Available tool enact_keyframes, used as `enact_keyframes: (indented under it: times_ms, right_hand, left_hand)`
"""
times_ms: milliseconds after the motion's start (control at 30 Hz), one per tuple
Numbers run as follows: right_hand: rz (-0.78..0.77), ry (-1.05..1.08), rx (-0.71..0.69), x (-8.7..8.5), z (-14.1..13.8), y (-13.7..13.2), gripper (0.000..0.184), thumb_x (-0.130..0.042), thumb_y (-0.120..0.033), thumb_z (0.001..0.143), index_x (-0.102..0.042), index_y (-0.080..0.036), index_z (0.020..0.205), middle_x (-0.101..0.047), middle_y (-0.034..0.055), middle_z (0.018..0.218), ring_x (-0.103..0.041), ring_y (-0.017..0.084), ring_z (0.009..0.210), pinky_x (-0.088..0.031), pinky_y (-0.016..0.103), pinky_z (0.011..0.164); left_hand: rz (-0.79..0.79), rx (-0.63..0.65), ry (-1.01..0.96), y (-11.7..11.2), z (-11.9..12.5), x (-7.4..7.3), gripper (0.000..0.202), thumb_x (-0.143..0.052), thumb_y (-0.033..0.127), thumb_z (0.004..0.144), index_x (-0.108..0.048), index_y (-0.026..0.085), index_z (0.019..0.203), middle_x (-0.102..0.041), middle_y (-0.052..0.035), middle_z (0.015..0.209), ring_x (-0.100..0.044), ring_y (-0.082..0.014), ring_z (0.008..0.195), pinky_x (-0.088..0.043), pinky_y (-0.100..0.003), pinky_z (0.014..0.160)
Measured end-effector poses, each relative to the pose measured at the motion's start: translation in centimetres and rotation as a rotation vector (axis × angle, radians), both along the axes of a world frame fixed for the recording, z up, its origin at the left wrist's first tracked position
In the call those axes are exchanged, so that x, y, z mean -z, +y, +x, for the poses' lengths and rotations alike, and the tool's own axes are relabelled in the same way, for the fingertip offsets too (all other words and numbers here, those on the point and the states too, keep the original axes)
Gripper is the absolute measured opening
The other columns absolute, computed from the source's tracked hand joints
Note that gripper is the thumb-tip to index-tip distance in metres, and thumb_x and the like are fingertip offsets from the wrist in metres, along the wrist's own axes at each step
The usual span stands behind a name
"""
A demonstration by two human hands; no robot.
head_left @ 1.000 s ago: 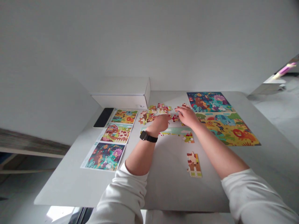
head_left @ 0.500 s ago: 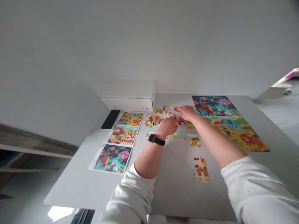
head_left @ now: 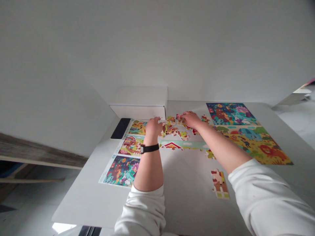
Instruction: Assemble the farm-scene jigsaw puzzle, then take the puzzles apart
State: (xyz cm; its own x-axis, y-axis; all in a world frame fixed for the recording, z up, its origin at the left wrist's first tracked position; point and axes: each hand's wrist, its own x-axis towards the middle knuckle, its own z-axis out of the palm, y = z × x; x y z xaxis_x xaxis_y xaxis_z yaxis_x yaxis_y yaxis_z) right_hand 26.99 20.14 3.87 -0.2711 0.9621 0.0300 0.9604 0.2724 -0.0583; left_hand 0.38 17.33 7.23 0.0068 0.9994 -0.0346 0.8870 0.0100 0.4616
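Loose jigsaw puzzle pieces [head_left: 169,128] lie in a pile at the back of the table. My right hand [head_left: 190,119] reaches into the far side of the pile, its fingertips closed on a puzzle piece [head_left: 177,116] with red on it. My left hand [head_left: 153,127] is at the pile's left edge, over the picture sheet, thumb and fingers apart. Nearer me, a joined strip of puzzle [head_left: 171,145] shows a red roof and pale sky. A joined brown-and-white section [head_left: 220,184] lies apart at the front right.
Left of the pile is a sheet with three printed pictures [head_left: 122,170], beside a black phone [head_left: 120,128]. A white box [head_left: 137,111] stands behind them against the wall. Two colourful animal pictures [head_left: 253,139] lie on the right side of the table.
My left hand has moved left from the middle of the pile to its left edge, uncovering the red roof. My right hand stays over the pile's far side, slightly left. The view has shifted slightly.
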Motion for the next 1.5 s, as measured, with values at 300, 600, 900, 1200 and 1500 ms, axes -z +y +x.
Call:
enact_keyframes:
  times_ms: [300,600,900,1200,1500]
  right_hand:
    - [0.005,0.030,0.220,-0.6,0.2,-0.1,0.051,-0.056,-0.011,0.096,-0.078,-0.031,0.137,-0.070,0.0130,0.143,-0.061,0.036,0.130,-0.049,0.049,0.109]
    - [0.091,0.074,0.038,-0.5,-3.5,-1.4,0.052,-0.052,-0.015,0.102,-0.068,-0.024,0.150,-0.068,0.0166,0.145,-0.059,0.033,0.134,-0.045,0.049,0.118]
    - [0.050,0.043,0.024,1.0,-3.7,-1.5,0.055,-0.053,-0.011,0.099,-0.073,-0.032,0.145,-0.066,0.0111,0.150,-0.057,0.034,0.141,-0.045,0.051,0.120]
    - [0.090,0.080,0.104,1.2,-3.7,-2.1,0.046,-0.055,-0.017,0.102,-0.073,-0.023,0.144,-0.064,0.0159,0.151,-0.056,0.036,0.140,-0.043,0.052,0.120]
    - [-0.097,0.020,-0.123,-0.5,-5.4,2.3,0.041,-0.067,-0.025,0.098,-0.077,-0.036,0.137,-0.068,0.0097,0.144,-0.061,0.031,0.134,-0.044,0.046,0.117]
  left_hand:
    - [-0.104,-0.002,0.044,-0.2,-0.5,0.8,0.043,-0.066,0.027,0.093,-0.074,0.026,0.135,-0.074,-0.0130,0.140,-0.070,-0.0302,0.128,-0.056,-0.038,0.102]
    - [-0.125,0.055,0.065,0.1,-0.5,1.8,0.038,-0.075,0.032,0.089,-0.078,0.025,0.126,-0.077,-0.0140,0.132,-0.073,-0.0294,0.120,-0.057,-0.035,0.097]
    - [-0.137,-0.018,0.010,0.4,0.3,2.5,0.026,-0.071,0.032,0.094,-0.081,0.027,0.117,-0.075,-0.0130,0.135,-0.072,-0.0278,0.121,-0.053,-0.038,0.099]
    - [-0.091,-0.038,0.007,0.2,0.6,2.5,0.031,-0.059,0.035,0.103,-0.079,0.024,0.124,-0.073,-0.0169,0.135,-0.071,-0.0310,0.121,-0.053,-0.043,0.101]
    - [-0.098,0.002,0.001,0.1,0.6,2.6,0.050,-0.084,0.050,0.086,-0.077,0.027,0.130,-0.070,-0.0167,0.142,-0.069,-0.0331,0.125,-0.052,-0.041,0.100]
